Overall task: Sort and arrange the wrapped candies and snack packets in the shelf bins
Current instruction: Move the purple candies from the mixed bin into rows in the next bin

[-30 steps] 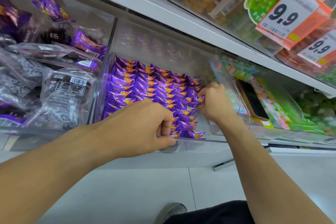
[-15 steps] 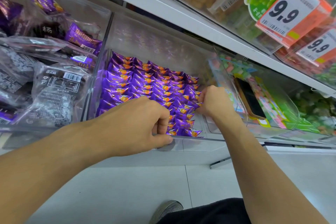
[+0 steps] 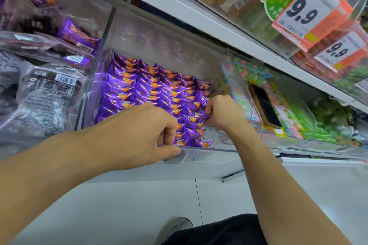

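A clear plastic bin [image 3: 199,149] in the middle of the shelf holds several rows of purple wrapped candies [image 3: 151,87] with orange marks. My left hand [image 3: 139,133] grips the bin's front rim, thumb outside and fingers curled inside over the candies. My right hand [image 3: 225,113] is at the bin's right side, its curled fingers pinching a purple candy at the end of a row. The candies under my left hand are hidden.
The left bin holds clear and purple snack packets [image 3: 45,93]. The right bin [image 3: 310,113] holds green and pink packets, with a dark phone [image 3: 264,105] lying on them. Orange 9.9 price tags [image 3: 310,12] hang from the upper shelf. White floor and a shoe [image 3: 173,228] lie below.
My right hand has moved slightly toward me along the bin's right side, working on the candies there. My left hand keeps its grip on the front rim.
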